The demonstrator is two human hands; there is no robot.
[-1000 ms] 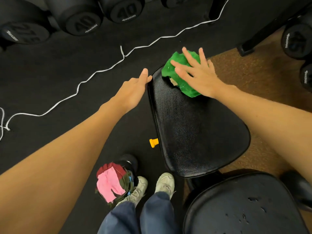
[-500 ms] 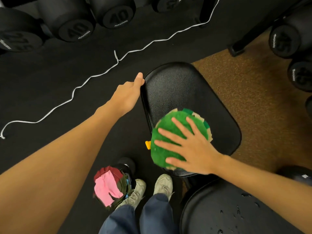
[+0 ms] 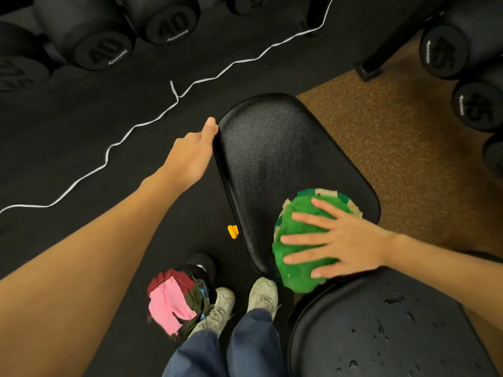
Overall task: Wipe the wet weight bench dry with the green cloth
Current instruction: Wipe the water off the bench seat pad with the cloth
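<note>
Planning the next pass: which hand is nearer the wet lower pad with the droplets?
Right. The right hand presses the green cloth at the seat pad's near end, just above the wet lower pad. The left hand rests on the seat pad's far left edge.

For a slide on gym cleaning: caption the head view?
Right hand presses green cloth on bench seat pad; left hand steadies its edge; droplets dot the near pad.
</note>
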